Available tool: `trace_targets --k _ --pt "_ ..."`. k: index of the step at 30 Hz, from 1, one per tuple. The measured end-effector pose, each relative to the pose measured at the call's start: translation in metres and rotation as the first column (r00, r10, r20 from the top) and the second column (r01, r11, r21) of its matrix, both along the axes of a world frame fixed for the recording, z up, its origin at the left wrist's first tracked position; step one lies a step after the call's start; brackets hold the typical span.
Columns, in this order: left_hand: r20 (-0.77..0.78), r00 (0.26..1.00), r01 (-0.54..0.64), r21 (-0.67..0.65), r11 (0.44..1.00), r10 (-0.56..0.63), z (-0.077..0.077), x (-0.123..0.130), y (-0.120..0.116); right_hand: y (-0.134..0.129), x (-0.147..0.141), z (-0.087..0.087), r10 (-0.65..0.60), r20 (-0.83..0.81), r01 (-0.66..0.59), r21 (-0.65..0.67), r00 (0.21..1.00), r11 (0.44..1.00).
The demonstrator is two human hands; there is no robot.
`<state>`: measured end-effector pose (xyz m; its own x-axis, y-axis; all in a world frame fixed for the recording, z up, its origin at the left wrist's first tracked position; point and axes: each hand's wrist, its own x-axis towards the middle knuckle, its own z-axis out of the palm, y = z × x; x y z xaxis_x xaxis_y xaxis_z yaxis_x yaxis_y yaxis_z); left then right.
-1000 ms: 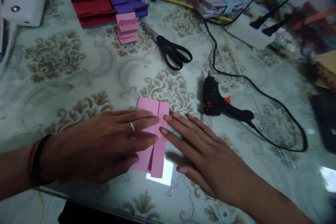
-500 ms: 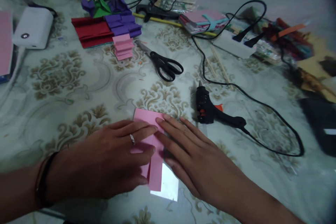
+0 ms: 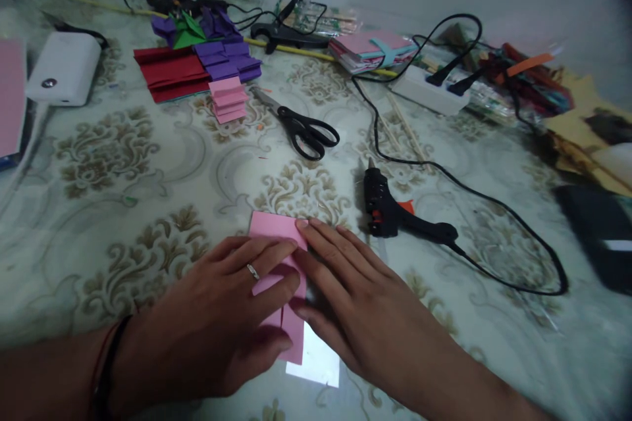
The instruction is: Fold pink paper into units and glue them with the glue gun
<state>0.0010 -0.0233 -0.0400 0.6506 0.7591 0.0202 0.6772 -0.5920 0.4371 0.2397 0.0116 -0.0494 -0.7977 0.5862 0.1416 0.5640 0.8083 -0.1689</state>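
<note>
A folded strip of pink paper (image 3: 276, 223) lies on the patterned table cover in front of me. My left hand (image 3: 237, 302), with a ring on one finger, rests across its middle, fingers spread and stretched out. Along the strip's right edge lies my right hand (image 3: 360, 289), its fingers extended flat and pressing on the paper. A fold line runs down the lower half, partly under the left fingers. Beneath the strip's lower right shows a bright white rectangle (image 3: 318, 358); I cannot tell whether it is paper or a reflection.
A black glue gun (image 3: 382, 204) lies right of the paper, its cord looping to a white power strip (image 3: 424, 93). Black-handled scissors (image 3: 306, 130) lie beyond, near a pleated pink piece (image 3: 229, 100). Red (image 3: 170, 72) and purple folded paper (image 3: 227, 60) sit further back. A white power bank (image 3: 64, 69) stands left.
My left hand has slid slightly right and down, its thumb pressing nearer the strip's lower end, where the raised fold now lies flatter. The right hand stays nearly in place. The camera view shifted slightly.
</note>
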Motion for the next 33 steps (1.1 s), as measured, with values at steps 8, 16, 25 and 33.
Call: trace_targets --k 8,16,25,33 --pt "0.02 1.0 0.015 0.039 0.999 -0.016 -0.001 -0.001 0.0 -0.002 -0.002 0.001 -0.011 0.011 0.011 0.0 1.0 1.0" --pt "0.039 0.999 0.019 0.049 0.999 -0.021 -0.002 -0.008 0.003 -0.003 -0.002 0.0 -0.013 0.016 0.014 -0.039 1.0 0.999" --pt "0.058 0.997 0.047 0.051 0.998 -0.05 -0.002 -0.011 0.009 -0.003 0.002 0.007 0.011 0.003 -0.01 -0.148 1.0 0.989" --pt "0.04 0.998 0.056 -0.008 0.998 -0.055 0.003 -0.012 0.008 -0.006 0.002 0.006 -0.01 -0.007 0.009 -0.198 1.0 0.98"
